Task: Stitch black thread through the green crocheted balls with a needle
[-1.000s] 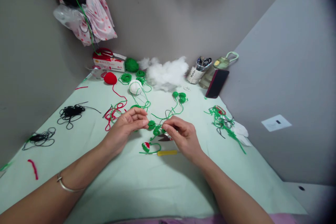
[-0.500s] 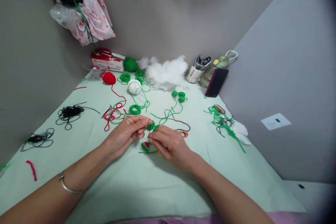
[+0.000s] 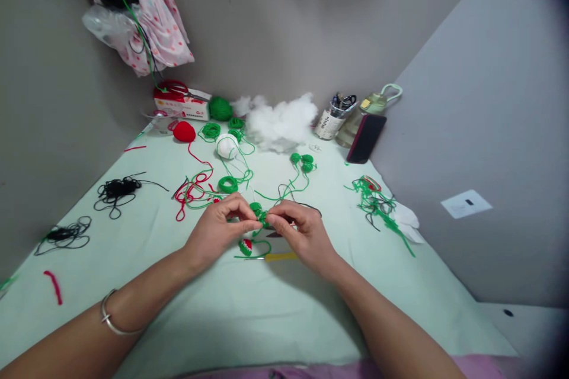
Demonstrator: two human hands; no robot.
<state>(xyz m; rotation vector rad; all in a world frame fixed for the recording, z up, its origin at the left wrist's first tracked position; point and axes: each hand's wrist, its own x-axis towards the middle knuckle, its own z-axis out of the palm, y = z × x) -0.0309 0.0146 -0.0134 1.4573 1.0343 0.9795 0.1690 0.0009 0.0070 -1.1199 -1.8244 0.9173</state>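
My left hand (image 3: 231, 222) is closed in a pinch at mid-table, its thumb and fingertips on a small tangle of green yarn (image 3: 262, 217). Facing it, almost touching, my right hand (image 3: 302, 231) pinches the same green yarn; the fingers partly cover it. A small green crocheted piece (image 3: 255, 207) shows just behind the fingertips. Below the hands lies a red, white and green crocheted piece (image 3: 245, 247) with a green tail. Beside that is a crochet hook with a yellow handle (image 3: 280, 257). A dark pointed thing under my right hand is mostly hidden.
White stuffing (image 3: 282, 124) and a white yarn ball (image 3: 227, 146) sit at the back. Red yarn (image 3: 184, 131) and black yarn (image 3: 119, 188) lie to the left. On the right are a propped phone (image 3: 366, 138), a bottle (image 3: 373, 103), a pen cup (image 3: 330, 123) and green scraps (image 3: 372, 195).
My hands have come closer together, and the right has turned and risen slightly. More of the yellow hook handle now shows beneath it. The things on the table have stayed put.
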